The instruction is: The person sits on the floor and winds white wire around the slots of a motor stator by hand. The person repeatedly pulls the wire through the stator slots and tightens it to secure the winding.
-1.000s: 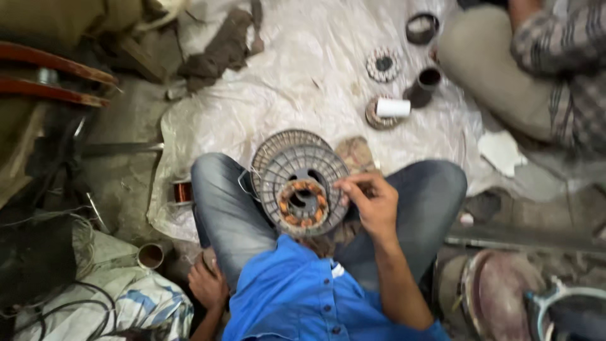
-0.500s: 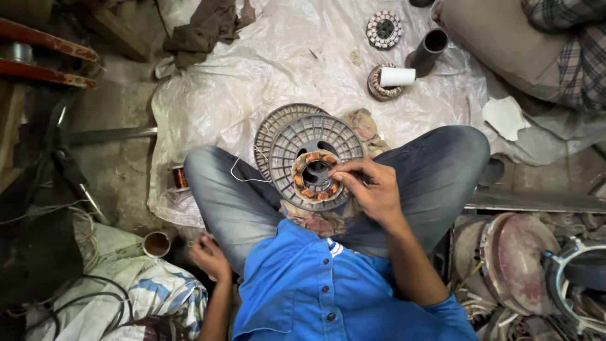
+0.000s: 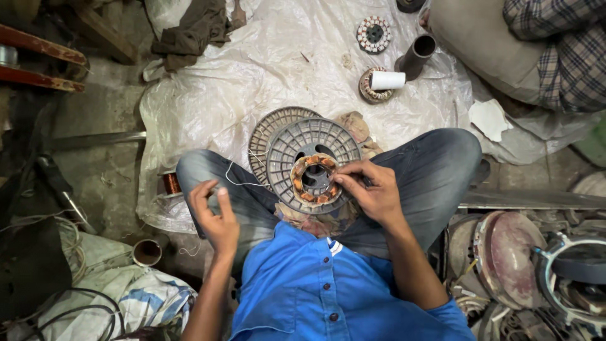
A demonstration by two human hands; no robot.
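Slack wire [image 3: 243, 184] runs from my left hand [image 3: 214, 211], whose grip pinches its free end between thumb and fingers, rightward to the stator [image 3: 314, 179]. The stator sits on the grey spool [image 3: 314, 161] in my lap, directly under my right hand [image 3: 369, 189], whose grip presses fingertips together on the winding at the core's rim. Risk, as I judge it: uneven pull could kink or snap the thin wire, or scrape its coating against the core edge.
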